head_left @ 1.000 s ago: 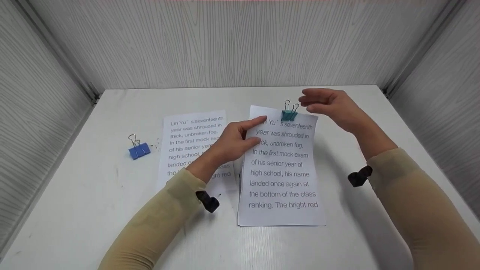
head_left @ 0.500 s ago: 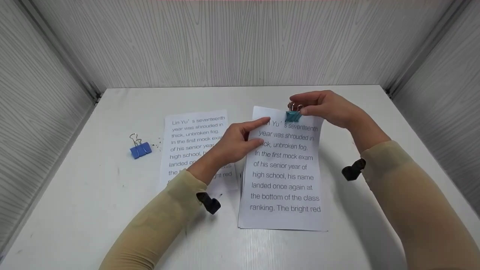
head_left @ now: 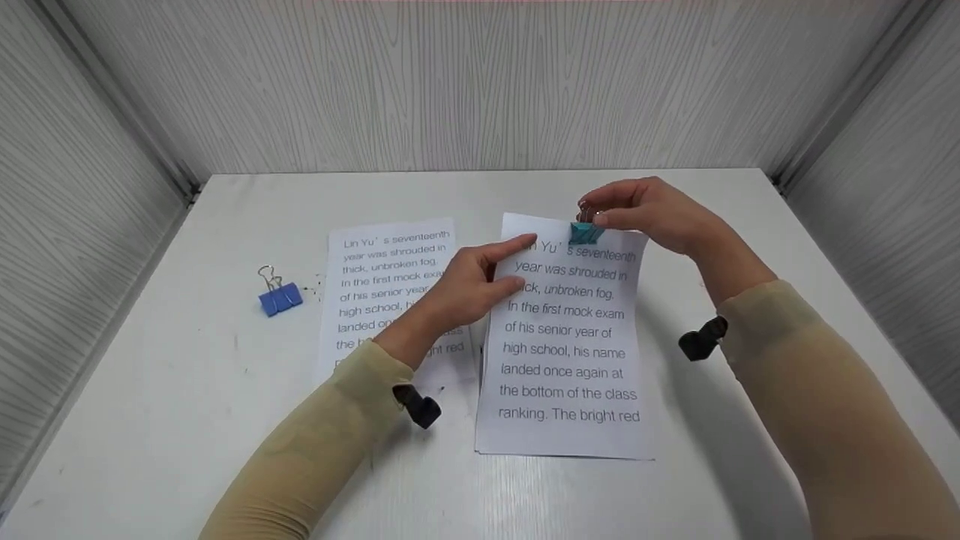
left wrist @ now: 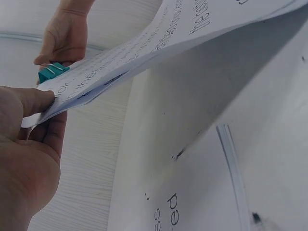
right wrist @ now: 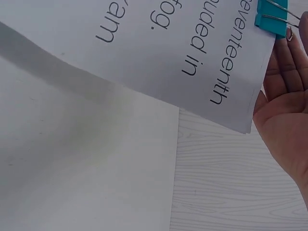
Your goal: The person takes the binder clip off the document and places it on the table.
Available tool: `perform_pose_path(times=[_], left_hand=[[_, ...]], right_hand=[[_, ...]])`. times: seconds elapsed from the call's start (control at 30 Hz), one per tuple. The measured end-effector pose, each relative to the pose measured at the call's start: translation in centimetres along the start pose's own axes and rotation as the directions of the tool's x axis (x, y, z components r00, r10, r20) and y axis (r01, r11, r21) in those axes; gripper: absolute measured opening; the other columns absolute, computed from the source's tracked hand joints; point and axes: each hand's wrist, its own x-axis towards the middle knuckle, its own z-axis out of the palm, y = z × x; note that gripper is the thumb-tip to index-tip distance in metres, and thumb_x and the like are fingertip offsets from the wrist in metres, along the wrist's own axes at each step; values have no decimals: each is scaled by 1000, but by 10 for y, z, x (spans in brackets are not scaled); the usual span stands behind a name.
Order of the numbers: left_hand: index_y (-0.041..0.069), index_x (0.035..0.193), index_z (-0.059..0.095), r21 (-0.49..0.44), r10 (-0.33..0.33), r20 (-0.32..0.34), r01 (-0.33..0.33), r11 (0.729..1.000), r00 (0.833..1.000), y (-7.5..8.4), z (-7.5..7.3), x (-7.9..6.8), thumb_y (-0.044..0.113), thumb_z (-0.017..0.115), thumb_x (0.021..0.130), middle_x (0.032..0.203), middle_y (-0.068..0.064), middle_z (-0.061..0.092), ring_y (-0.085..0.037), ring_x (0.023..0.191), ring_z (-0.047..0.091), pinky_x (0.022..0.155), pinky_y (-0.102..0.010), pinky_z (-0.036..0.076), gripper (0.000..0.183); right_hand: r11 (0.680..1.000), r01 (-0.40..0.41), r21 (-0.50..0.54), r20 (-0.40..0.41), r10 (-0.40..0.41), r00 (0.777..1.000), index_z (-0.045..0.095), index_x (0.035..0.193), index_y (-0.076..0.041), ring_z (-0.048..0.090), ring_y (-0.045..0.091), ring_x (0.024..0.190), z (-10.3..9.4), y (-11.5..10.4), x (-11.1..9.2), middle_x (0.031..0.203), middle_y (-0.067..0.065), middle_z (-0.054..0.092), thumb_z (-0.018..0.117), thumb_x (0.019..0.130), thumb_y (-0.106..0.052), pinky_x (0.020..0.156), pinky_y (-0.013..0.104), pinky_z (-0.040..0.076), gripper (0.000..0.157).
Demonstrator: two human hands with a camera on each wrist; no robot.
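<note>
A stack of printed sheets (head_left: 566, 360) is tilted up, its top end raised off the table. My left hand (head_left: 480, 281) grips the stack's upper left side, thumb over the print and fingers beneath, as the left wrist view shows. A teal binder clip (head_left: 585, 232) sits on the top edge, right of the middle. With thumb and fingers my right hand (head_left: 660, 214) pinches the clip's wire handles from the far right. In the right wrist view the teal clip (right wrist: 272, 18) bites the paper's edge, the thumb on one side and fingers behind.
Another printed sheet (head_left: 394, 262) lies flat to the left, partly covered by the left forearm. Farther left a blue binder clip (head_left: 280, 298) rests on the white table (head_left: 187, 405) with its handles up. Panelled walls (head_left: 480, 90) enclose the back and sides.
My right hand has come in from the right and taken hold of the teal clip's handles. The stack has shifted slightly right, and my left hand keeps its grip.
</note>
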Motion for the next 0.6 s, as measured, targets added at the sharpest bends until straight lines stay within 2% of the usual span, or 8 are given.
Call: perform_pose_path(times=[0.17,0.33,0.43,0.6], left_hand=[[23,158,54,21,0,-2,0,1000,1000,-3,0,1,1,67,103,137,0,70,-22,109,74,88,-34,61,61],[23,158,53,41,-3,-6,3,999,1000,-5,1,2,2,67,103,137,1,70,-21,107,74,87,-34,61,62],[23,159,52,33,-12,-12,13,999,1000,-7,1,4,1,67,102,137,1,70,-21,107,74,87,-33,61,62],[21,159,52,27,-40,-34,41,999,999,-14,0,7,0,67,101,138,1,69,-21,109,74,88,-34,62,63]], right_hand=[[1000,7,-16,-56,-8,998,75,130,-14,65,23,121,3,-1,-1,126,6,74,75,102,-22,111,44,40,30],[999,37,-25,-158,-40,987,74,131,-14,65,22,121,0,1,-5,128,5,73,74,102,-25,115,48,40,31],[998,61,-23,-227,-65,972,74,131,-13,67,23,118,-6,5,-8,127,6,73,72,104,-26,113,43,45,30],[998,67,-4,-303,-65,951,74,132,-12,69,20,110,-20,14,-18,124,3,74,75,102,-25,101,29,53,32]])
